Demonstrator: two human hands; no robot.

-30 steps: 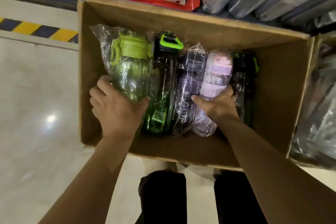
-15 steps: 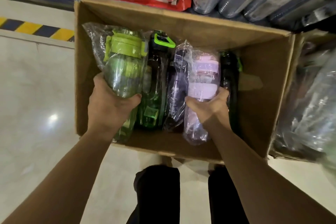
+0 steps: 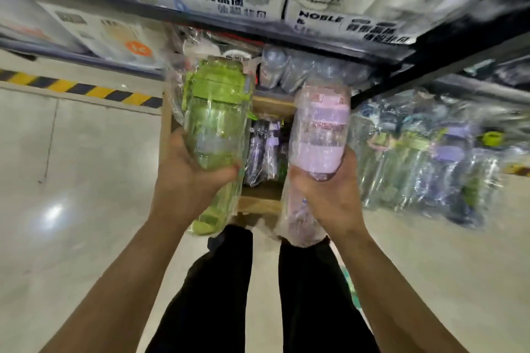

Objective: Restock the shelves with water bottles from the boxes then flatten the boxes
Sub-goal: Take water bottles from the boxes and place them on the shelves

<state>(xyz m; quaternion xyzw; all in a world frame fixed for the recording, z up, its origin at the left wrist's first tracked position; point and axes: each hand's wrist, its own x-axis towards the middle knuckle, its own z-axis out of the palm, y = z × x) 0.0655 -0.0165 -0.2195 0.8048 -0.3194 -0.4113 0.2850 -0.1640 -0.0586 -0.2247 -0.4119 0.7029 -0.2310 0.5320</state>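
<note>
Up at mid-frame, both forearms reached forward side by side. The left hand point(image 3: 187, 180) was curled round the lower half of one green bottle point(image 3: 215, 123), and the right hand point(image 3: 329, 198) clasped one pink bottle point(image 3: 318, 140). Both bottles were plastic-wrapped, caps toward the top of the frame, held above the cardboard box point(image 3: 258, 205). Between them, purple bottles point(image 3: 262, 157) lay in the box, too hidden to count. Blurred wrapped bottles point(image 3: 430, 157) crowded the right side; a shelf edge point(image 3: 286, 34) crossed the top.
</note>
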